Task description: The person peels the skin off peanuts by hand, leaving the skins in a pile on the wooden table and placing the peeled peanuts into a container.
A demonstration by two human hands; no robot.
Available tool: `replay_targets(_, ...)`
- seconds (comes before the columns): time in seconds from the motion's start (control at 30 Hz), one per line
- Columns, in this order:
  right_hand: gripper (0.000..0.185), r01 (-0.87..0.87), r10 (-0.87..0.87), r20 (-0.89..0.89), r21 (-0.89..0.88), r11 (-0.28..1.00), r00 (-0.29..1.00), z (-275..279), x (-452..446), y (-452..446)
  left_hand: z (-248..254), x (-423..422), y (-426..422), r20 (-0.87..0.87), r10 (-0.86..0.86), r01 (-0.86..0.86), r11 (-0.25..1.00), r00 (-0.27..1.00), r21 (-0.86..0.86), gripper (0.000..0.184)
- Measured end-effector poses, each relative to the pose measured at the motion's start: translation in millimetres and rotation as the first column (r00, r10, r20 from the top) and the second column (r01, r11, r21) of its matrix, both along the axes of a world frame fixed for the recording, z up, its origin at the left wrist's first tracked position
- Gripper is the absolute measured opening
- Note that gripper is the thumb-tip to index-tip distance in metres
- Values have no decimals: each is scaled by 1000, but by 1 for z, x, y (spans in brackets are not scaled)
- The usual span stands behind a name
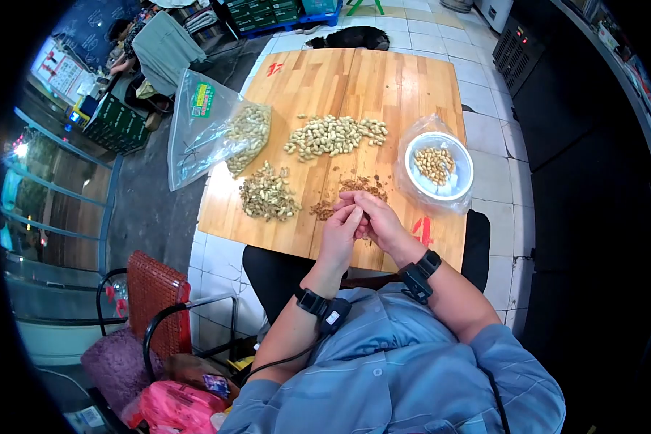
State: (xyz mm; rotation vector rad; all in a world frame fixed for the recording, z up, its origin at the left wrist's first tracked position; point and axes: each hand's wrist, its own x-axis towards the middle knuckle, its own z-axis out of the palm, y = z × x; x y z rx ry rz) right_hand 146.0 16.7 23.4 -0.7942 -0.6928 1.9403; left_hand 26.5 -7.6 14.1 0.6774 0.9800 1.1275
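My left hand (342,226) and my right hand (378,219) meet over the near edge of the wooden table (296,87), fingers closed together. Whatever they pinch is hidden between the fingers. Just beyond them lie reddish-brown peanut skins (360,186) in a loose scatter. Farther up the table is a pile of unshelled peanuts (329,136). To the left sits a heap of broken peanut shells (267,195). On the right, a white bowl (464,176) lined about with clear plastic holds shelled peanuts (432,165).
A clear plastic bag (202,137) with more peanuts leans over the table's left edge. A red woven chair (155,300) stands at lower left by a pink bag (177,409). A black-furred animal (351,37) lies beyond the table. Another person (126,58) sits at upper left.
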Motion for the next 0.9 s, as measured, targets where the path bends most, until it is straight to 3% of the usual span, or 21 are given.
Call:
replay_targets(0.23,36,-15,15,-19,-7,1000,1000,-2,-2,-6,-6,-4,-3,-44,-30,30,1000,999,-6,19)
replay_targets(0.33,31,-32,-9,232,172,985,973,9,-7,-9,-4,-2,-3,-132,-29,32,999,991,21,20)
replay_targets(0.43,26,-36,-7,307,135,990,952,12,-10,-8,-4,0,-2,-160,-16,20,999,987,28,21)
replay_targets(0.77,25,-23,-8,265,114,993,964,6,-13,-10,-20,4,-6,-99,86,-87,996,991,-4,21)
replay_targets(0.9,25,-27,-1,268,98,995,963,2,-11,-9,-19,2,-5,-91,24,-25,1000,996,-7,19)
